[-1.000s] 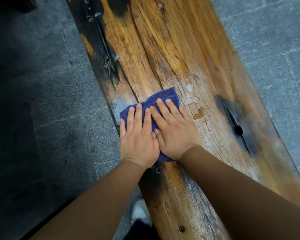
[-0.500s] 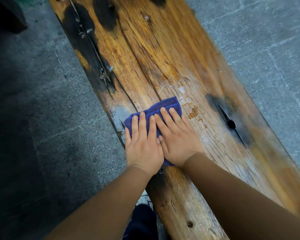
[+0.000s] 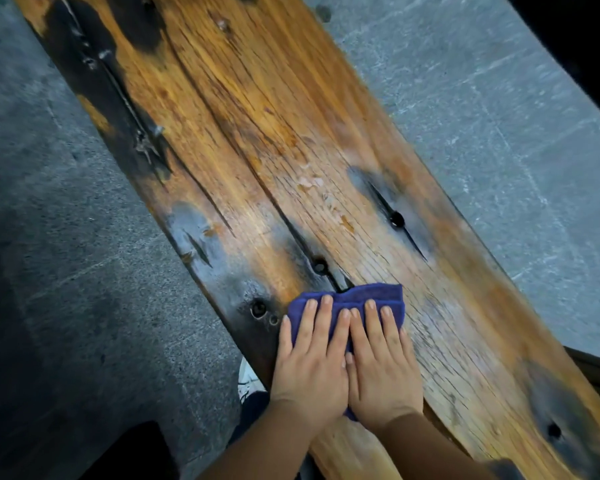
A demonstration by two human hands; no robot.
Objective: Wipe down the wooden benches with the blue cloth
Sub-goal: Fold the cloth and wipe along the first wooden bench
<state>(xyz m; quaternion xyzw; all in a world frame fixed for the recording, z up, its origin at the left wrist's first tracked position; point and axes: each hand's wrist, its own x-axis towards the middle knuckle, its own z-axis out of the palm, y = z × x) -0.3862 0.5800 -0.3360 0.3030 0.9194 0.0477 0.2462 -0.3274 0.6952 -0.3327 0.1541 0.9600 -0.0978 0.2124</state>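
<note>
A long wooden tabletop (image 3: 243, 109) runs diagonally through the head view, its orange-brown grain cracked lengthwise and marked with dark, blackened patches along its left edge and near its right edge. Both hands lie flat, side by side and touching, on a folded blue cloth (image 3: 352, 297) that sits on the tabletop close to the left edge, in the near part of the plank. The left hand (image 3: 310, 370) covers the left half of the cloth with its fingers stretched forward and slightly spread; the right hand (image 3: 383, 372) covers the right half in the same manner, its thumb tucked against the left hand. Neither hand grips anything: the palms are open and press the cloth down against the wood, with only the far edge of the cloth and a small corner by the wrists showing past them. Just beyond the cloth a dark round hole (image 3: 320, 265) sits in a long crack, and another hole (image 3: 258, 309) lies just left of the cloth near the blackened left edge. A third hole (image 3: 396, 219) shows farther off toward the right edge, inside a grey-black stain. Pale flaked spots mark the wood between these holes. Grey stone floor (image 3: 482, 109) lies on both sides of the tabletop, darker on the left. A white shoe (image 3: 247, 377) shows on the floor beside the left edge, just behind the left wrist.
</note>
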